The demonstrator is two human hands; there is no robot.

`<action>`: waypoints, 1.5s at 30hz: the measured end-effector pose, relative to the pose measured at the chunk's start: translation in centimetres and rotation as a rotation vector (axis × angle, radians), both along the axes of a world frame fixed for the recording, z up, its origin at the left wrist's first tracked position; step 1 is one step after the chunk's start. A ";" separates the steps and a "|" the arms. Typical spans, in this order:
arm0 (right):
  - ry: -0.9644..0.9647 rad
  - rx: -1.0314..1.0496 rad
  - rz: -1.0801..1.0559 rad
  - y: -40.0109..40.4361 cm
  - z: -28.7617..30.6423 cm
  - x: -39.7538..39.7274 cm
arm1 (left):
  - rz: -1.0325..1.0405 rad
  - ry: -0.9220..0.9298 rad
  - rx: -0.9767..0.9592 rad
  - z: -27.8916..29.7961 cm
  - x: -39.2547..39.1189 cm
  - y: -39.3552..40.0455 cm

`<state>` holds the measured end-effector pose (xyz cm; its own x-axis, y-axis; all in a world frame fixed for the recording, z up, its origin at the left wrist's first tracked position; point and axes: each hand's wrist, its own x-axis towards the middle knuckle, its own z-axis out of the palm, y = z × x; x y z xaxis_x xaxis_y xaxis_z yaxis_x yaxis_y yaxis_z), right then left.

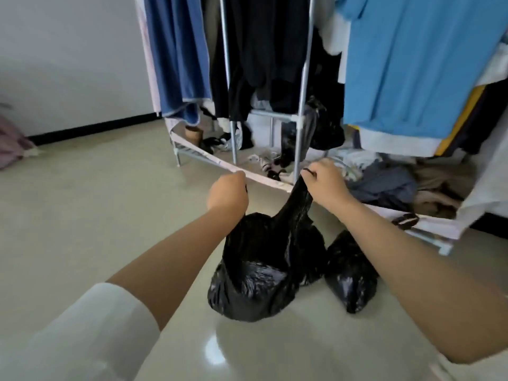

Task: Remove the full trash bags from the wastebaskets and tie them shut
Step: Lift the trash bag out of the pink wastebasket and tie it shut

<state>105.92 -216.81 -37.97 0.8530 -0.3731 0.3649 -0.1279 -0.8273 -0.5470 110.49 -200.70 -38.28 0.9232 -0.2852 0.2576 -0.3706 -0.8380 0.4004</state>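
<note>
Right fingers: curled tight round a stretched black strip of the bag mouth; right hand (325, 182) fisted, knuckles up, strip emerging below the fist.
Left fingers: curled into a fist; left hand (228, 192) grips the other side of the bag top, black plastic just visible at the fist's right edge and under the wrist.
Hand spacing: apart, level with each other, both above the bag.
Trash bag (261, 270): black, glossy, full; bottom resting on the floor (82, 215), top drawn up into two pulled ends, mouth not knotted.
Second black bag (350, 273): smaller, lying on the floor just beside the first, on its right, partly behind the right forearm.
Sleeve (82, 334): white, pushed up the left arm.
Background: clothes rack (302, 92) with hung garments, blue fabric (412, 64), shoes and heaped clothes at its base.
</note>
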 end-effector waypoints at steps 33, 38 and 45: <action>0.417 0.691 0.421 9.3 -20.6 5.4 | 0.390 0.347 -0.979 -22.1 -3.5 10.7; 0.331 1.159 0.319 8.7 -21.3 5.5 | 0.323 0.425 -1.397 -21.7 -2.7 9.8; 0.677 0.774 0.397 8.0 -23.6 5.6 | 0.416 0.526 -0.905 -24.9 -2.4 11.4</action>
